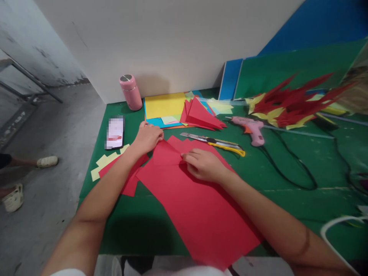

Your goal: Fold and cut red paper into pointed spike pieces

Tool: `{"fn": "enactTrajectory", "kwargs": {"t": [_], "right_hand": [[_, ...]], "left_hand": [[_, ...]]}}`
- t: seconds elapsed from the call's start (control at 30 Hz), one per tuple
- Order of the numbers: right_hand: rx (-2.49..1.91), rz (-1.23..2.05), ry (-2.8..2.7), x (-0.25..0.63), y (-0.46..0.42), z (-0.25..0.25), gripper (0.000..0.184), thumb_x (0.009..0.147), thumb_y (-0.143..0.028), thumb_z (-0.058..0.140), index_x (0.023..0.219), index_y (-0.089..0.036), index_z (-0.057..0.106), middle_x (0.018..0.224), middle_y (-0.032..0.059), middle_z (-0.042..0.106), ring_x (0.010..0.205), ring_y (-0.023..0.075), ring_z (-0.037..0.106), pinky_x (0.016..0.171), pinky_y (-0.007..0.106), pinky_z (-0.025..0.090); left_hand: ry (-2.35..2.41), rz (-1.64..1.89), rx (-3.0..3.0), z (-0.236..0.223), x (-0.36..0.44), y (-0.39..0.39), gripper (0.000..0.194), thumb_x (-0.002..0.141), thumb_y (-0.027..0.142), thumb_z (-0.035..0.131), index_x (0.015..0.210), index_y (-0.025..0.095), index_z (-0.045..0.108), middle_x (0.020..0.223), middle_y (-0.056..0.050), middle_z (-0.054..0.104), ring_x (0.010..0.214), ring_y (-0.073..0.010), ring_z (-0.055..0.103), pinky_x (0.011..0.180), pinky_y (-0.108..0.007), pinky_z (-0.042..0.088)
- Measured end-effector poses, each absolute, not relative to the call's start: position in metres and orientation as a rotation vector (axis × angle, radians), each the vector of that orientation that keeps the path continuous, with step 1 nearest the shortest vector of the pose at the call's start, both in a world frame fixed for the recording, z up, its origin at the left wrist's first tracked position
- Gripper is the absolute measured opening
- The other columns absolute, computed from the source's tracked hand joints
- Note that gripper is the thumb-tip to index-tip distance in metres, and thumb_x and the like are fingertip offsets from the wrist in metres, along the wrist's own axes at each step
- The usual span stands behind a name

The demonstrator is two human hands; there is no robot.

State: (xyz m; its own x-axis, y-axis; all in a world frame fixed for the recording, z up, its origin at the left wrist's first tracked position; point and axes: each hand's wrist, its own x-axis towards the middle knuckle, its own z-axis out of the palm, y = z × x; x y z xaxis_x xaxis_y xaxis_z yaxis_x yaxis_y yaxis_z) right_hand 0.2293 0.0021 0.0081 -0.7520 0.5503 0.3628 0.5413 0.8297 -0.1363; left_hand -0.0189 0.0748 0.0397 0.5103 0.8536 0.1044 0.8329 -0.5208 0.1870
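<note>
A large sheet of red paper (201, 214) lies on the green table in front of me, reaching over its near edge. Over its far end is a smaller piece of red paper (166, 155). My left hand (148, 137) pinches that piece at its upper left corner. My right hand (204, 165) has its fingers closed at the piece's right edge, resting over the large sheet. Just beyond my right hand lies a utility knife (215, 143) with a yellow handle and its blade out. Red and pale yellow paper pieces (112, 165) lie partly under my left forearm.
A phone (115, 132) and a pink bottle (130, 92) stand at the left. Folded red paper (201, 115) rests on coloured sheets (163, 105). A pink glue gun (250, 128), its cord, and a red-and-yellow paper flame shape (293, 101) are at the right. Someone's feet (47, 161) show on the floor.
</note>
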Motion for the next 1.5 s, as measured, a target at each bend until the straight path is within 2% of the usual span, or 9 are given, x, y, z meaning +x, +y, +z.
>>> {"fn": "enactTrajectory", "kwargs": {"t": [0.37, 0.6, 0.7, 0.8, 0.93, 1.03, 1.2, 1.33, 1.5], "right_hand": [[-0.662, -0.043, -2.553, 0.235, 0.004, 0.007, 0.02, 0.085, -0.016, 0.045, 0.072, -0.018, 0.059, 0.059, 0.0045, 0.055, 0.059, 0.0186, 0.045, 0.055, 0.031, 0.03], [-1.197, 0.683, -2.168, 0.223, 0.01, 0.007, 0.031, 0.092, -0.033, 0.049, 0.118, -0.019, 0.059, 0.076, 0.0032, 0.066, 0.066, 0.0188, 0.059, 0.061, 0.029, 0.041], [-1.205, 0.773, -2.123, 0.221, 0.013, 0.009, 0.026, 0.092, -0.042, 0.05, 0.094, -0.021, 0.064, 0.073, 0.0023, 0.06, 0.067, 0.0181, 0.056, 0.06, 0.029, 0.041], [-1.174, 0.812, -2.108, 0.223, 0.016, 0.009, 0.039, 0.091, -0.048, 0.05, 0.062, -0.022, 0.05, 0.069, 0.0014, 0.053, 0.069, 0.0177, 0.053, 0.063, 0.03, 0.042], [-1.293, 1.084, -1.788, 0.226, 0.017, 0.009, 0.048, 0.084, -0.059, 0.058, 0.057, -0.022, 0.044, 0.06, -0.002, 0.045, 0.06, 0.0151, 0.047, 0.058, 0.028, 0.038], [-1.36, 1.265, -1.555, 0.226, 0.015, 0.009, 0.044, 0.077, -0.063, 0.065, 0.064, -0.021, 0.058, 0.065, -0.0006, 0.056, 0.063, 0.0164, 0.053, 0.059, 0.028, 0.042], [-1.379, 1.405, -1.439, 0.227, 0.015, 0.017, 0.041, 0.069, -0.061, 0.074, 0.073, -0.02, 0.069, 0.076, 0.0017, 0.07, 0.071, 0.0207, 0.063, 0.064, 0.03, 0.05], [-1.319, 1.682, -1.395, 0.228, 0.024, 0.029, 0.042, 0.065, -0.056, 0.08, 0.085, -0.019, 0.075, 0.086, 0.0043, 0.076, 0.078, 0.0231, 0.069, 0.07, 0.033, 0.055], [-1.397, 1.818, -1.26, 0.216, 0.032, 0.031, 0.039, 0.058, -0.045, 0.087, 0.086, -0.019, 0.079, 0.079, 0.005, 0.077, 0.066, 0.02, 0.069, 0.061, 0.03, 0.055]], "left_hand": [[1.613, 0.217, 2.508, 0.044, -0.023, 0.07, 0.021, 0.089, 0.013, 0.048, 0.076, 0.018, 0.063, 0.078, -0.008, 0.068, 0.083, -0.0254, 0.059, 0.094, -0.049, 0.034], [1.438, 0.354, 2.466, 0.06, -0.022, 0.058, 0.019, 0.094, 0.018, 0.045, 0.089, 0.02, 0.064, 0.098, -0.004, 0.071, 0.101, -0.023, 0.058, 0.107, -0.048, 0.026], [1.354, 0.484, 2.476, 0.07, -0.022, 0.054, 0.019, 0.094, 0.019, 0.047, 0.091, 0.022, 0.065, 0.1, -0.003, 0.071, 0.106, -0.0218, 0.057, 0.11, -0.046, 0.025], [1.401, 0.685, 2.404, 0.071, -0.022, 0.056, 0.013, 0.092, 0.022, 0.054, 0.098, 0.022, 0.065, 0.112, -0.005, 0.069, 0.116, -0.0234, 0.055, 0.111, -0.045, 0.028], [1.557, 1.26, 1.825, 0.05, -0.018, 0.049, 0.051, 0.084, 0.029, 0.066, 0.131, 0.02, 0.048, 0.144, -0.015, 0.048, 0.128, -0.0247, 0.05, 0.103, -0.04, 0.043], [1.423, 1.148, 1.389, 0.03, -0.013, 0.033, 0.049, 0.087, 0.035, 0.062, 0.131, 0.017, 0.047, 0.125, -0.015, 0.061, 0.103, -0.0209, 0.065, 0.088, -0.037, 0.054], [1.39, 1.055, 1.242, 0.016, -0.01, 0.012, 0.031, 0.077, 0.028, 0.072, 0.106, 0.017, 0.065, 0.097, -0.007, 0.07, 0.091, -0.0183, 0.068, 0.086, -0.036, 0.056], [1.387, 1.03, 1.235, 0.015, -0.009, 0.009, 0.033, 0.075, 0.027, 0.075, 0.105, 0.017, 0.067, 0.089, -0.004, 0.07, 0.084, -0.0166, 0.069, 0.082, -0.034, 0.058], [1.354, 1.034, 1.201, 0.011, -0.005, 0.003, 0.03, 0.075, 0.025, 0.076, 0.103, 0.017, 0.067, 0.092, -0.006, 0.071, 0.089, -0.0175, 0.07, 0.086, -0.035, 0.058]]}}
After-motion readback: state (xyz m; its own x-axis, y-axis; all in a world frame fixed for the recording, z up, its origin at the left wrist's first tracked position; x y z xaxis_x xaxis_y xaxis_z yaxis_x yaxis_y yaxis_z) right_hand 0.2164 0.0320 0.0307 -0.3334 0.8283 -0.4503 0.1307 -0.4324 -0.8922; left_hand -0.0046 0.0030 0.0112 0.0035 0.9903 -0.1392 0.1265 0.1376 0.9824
